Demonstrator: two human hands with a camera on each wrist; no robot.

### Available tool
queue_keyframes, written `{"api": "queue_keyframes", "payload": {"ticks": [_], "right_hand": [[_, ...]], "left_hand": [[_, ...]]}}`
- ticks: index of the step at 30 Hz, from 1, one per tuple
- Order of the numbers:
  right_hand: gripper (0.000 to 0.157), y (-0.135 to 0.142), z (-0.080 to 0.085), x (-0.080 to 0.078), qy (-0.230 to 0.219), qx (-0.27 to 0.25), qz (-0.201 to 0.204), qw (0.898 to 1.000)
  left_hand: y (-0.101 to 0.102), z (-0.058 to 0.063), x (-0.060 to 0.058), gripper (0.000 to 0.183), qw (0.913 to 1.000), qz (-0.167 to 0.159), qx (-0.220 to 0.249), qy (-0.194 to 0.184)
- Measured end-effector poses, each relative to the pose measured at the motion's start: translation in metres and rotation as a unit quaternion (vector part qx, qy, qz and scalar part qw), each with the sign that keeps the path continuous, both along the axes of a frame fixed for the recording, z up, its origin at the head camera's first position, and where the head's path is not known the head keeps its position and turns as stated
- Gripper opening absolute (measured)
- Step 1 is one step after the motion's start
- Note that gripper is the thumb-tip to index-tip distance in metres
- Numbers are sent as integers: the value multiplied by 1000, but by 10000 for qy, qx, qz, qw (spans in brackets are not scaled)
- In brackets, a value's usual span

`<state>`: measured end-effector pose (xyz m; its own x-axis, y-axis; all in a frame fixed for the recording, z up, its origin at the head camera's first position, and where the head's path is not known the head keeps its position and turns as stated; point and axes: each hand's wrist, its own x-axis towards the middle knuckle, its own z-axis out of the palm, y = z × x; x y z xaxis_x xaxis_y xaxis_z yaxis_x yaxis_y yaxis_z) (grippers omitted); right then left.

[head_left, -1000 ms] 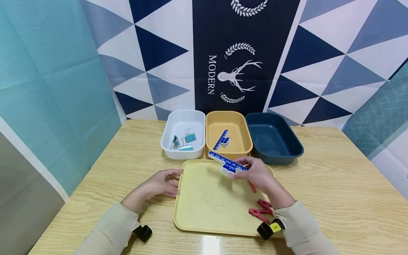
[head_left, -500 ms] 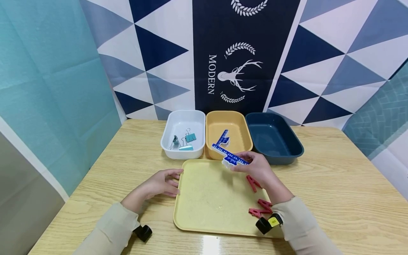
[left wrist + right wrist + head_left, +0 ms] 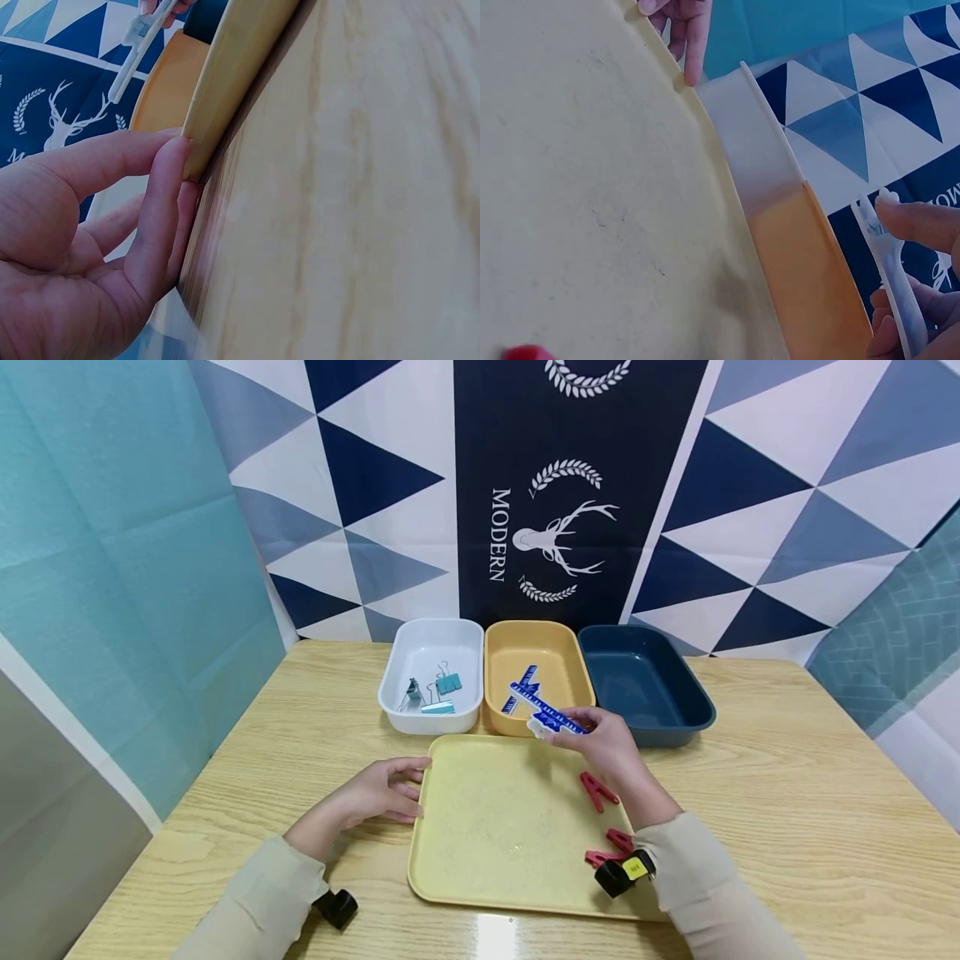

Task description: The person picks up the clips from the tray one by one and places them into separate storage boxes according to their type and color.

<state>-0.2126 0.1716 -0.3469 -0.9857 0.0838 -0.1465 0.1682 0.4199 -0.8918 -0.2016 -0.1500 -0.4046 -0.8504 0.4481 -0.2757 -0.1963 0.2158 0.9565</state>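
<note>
My right hand (image 3: 609, 750) pinches a blue-and-white clip (image 3: 551, 718) with a long ruler-like edge, slanted above the near side of the yellow bin (image 3: 577, 652). A similar blue clip (image 3: 529, 675) lies inside that bin, partly covered from sight by the held one. Seen from the right wrist, the held clip (image 3: 892, 262) shows its pale side between thumb and fingers. My left hand (image 3: 381, 793) touches the left rim of the pale yellow tray (image 3: 510, 835) with loosely bent fingers. Red clothespins (image 3: 597, 792) lie on the tray's right part; the lower ones are partly hidden by the right wrist camera.
A white bin (image 3: 431, 724) holding several teal binder clips (image 3: 448, 682) stands left of the yellow bin. A dark blue bin (image 3: 660, 737) stands on its right. All three line the back of the wooden table (image 3: 787, 793), before a patterned cloth backdrop (image 3: 390, 485).
My right hand has carried the blue-and-white clip forward, away from me, until its far end overlaps the yellow bin in view. The left hand stays at the tray's rim.
</note>
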Motion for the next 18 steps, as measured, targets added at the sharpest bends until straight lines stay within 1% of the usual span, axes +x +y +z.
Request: {"api": "queue_keyframes", "payload": {"ticks": [7, 18], "right_hand": [[57, -3, 2, -6, 1, 29, -297, 9996], [59, -1, 7, -17, 122, 319, -486, 9982]], "left_hand": [[-1, 0, 0, 71, 10000, -18, 43, -25], [-1, -1, 0, 71, 9999, -80, 103, -17]]}}
